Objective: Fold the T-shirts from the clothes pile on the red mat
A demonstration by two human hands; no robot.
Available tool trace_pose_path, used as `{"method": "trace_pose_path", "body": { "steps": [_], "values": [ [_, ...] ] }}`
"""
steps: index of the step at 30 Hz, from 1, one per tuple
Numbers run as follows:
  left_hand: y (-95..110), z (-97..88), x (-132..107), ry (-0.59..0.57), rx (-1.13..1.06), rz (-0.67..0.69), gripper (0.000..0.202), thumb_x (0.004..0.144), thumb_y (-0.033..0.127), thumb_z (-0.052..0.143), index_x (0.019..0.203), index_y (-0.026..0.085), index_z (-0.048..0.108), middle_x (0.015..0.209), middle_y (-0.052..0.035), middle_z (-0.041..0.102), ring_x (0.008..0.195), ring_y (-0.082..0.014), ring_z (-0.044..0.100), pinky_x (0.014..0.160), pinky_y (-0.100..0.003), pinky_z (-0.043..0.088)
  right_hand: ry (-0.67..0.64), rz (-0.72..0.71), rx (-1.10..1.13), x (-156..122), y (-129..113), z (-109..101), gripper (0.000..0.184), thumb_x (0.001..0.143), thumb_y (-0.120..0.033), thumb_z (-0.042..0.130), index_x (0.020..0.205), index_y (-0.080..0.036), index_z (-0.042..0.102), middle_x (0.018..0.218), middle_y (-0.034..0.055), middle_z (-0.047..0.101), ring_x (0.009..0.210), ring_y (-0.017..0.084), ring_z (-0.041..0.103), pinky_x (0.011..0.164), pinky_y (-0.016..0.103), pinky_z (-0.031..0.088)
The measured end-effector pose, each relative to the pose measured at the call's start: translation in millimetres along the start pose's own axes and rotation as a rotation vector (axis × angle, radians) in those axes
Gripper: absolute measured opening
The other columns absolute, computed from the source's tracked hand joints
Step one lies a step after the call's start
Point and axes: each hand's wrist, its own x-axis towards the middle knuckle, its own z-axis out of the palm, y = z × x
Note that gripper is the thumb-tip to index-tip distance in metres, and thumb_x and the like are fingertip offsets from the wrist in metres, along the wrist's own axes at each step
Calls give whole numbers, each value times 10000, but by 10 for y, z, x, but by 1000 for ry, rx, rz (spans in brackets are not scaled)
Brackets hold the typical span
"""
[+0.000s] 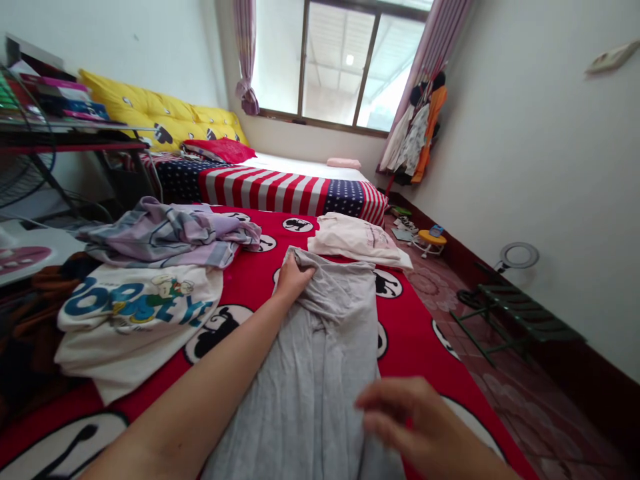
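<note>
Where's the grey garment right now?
In the head view, the grey garment lies on the red cover, from centre to bottom edge, right of the blue-lettered shirt; the left hand grips its far-left corner.

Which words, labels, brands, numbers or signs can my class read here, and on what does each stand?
"POP…EYE": large blue letters on the white shirt, middle unclear.
Small print beneath: too small to read.
Pink print on the folded pale garment: too blurred.
Grey garment: no text visible.

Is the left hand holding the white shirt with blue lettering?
No, the left hand grips the top edge of the grey garment.
</note>
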Motion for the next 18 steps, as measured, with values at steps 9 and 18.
{"method": "trace_pose_path", "body": {
  "steps": [9, 18],
  "values": [
    [-74, 0, -36, -24, -18, 70, 507, 726, 223, 692, 1202, 179, 525, 1123, -99, 669, 1062, -254, 634, 934, -347, 487, 558, 132, 55, 1760, 1017, -631, 514, 755, -319, 568, 1228, -119, 563, 729, 12, 634, 524, 123, 577, 508, 238, 461],
    [-100, 40, -8, 61, -67, 62, 506, 726, 135, 694, 1207, 171, 540, 1079, -77, 683, 984, -212, 656, 874, -301, 508, 593, 329, 26, 2145, 1344, -886, 374, 733, -496, 537, 659, -140, 625, 493, 5, 545, 389, 109, 447, 391, 234, 351]
  ]
}}
